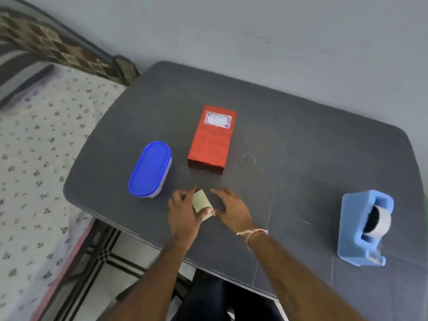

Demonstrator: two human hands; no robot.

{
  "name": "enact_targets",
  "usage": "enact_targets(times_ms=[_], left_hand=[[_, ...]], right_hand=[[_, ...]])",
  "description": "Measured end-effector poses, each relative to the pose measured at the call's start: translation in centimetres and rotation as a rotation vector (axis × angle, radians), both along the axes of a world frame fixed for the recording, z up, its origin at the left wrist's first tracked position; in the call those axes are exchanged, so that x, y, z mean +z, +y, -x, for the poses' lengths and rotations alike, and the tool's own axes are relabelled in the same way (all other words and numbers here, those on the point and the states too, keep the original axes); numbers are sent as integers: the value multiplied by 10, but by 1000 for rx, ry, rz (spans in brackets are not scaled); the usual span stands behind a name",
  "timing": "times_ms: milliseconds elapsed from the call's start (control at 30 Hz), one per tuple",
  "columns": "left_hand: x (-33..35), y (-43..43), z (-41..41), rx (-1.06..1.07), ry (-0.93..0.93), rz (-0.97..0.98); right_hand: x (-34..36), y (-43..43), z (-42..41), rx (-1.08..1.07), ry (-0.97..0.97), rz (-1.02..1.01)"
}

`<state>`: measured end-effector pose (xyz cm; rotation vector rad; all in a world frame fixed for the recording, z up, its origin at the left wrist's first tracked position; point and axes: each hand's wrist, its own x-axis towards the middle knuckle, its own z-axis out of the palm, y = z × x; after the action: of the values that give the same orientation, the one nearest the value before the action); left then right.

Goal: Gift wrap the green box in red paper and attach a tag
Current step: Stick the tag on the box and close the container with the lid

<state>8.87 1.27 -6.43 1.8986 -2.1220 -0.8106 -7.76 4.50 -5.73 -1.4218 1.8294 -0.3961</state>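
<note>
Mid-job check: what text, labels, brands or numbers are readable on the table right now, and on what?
No text here is legible.
Tag on the red wrapped box: a faint printed line inside a patterned border, too blurred to read.
Blue tape dispenser: small sticker at its base, too small to read.
Pale slip pinched by the left hand: no writing visible.
Blue-lidded container: no writing visible.

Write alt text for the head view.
The left hand pinches a pale paper slip at a dark table, the right hand open beside it. Nearby: a red-wrapped box bearing a tag, a blue-lidded container, a tape dispenser.
</note>
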Motion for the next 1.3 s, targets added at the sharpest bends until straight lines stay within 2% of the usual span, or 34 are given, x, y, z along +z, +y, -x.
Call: enact_targets(times_ms=[167, 300, 367, 500, 567, 667, 800, 967, 1133, 1300], left_hand=[[-2, -11, 6, 115, -16, -21], [1, -18, 8, 124, -31, -38], [10, -19, 22, 190, 158, -175], [63, 1, 85, 313, 769, -672], [90, 15, 118, 293, 876, -886], [116, 36, 163, 222, 952, -1010], [141, 76, 224, 182, 1054, -1009], [169, 174, 320, 369, 1135, -909], [189, 250, 397, 523, 1217, -869], [207, 280, 471, 514, 1215, -785]], right_hand=[[7, 7, 12, -9, -57, -78], [26, 16, 29, -122, -218, -127], [42, 21, 36, -202, -369, -122], [81, 33, 60, -321, -617, -67], [101, 48, 83, -426, -707, -17], [121, 82, 130, -550, -769, 78], [141, 128, 201, -603, -827, 153], [153, 215, 289, -575, -902, 211], [164, 283, 332, -651, -1006, 321], [186, 314, 380, -739, -1110, 405]])
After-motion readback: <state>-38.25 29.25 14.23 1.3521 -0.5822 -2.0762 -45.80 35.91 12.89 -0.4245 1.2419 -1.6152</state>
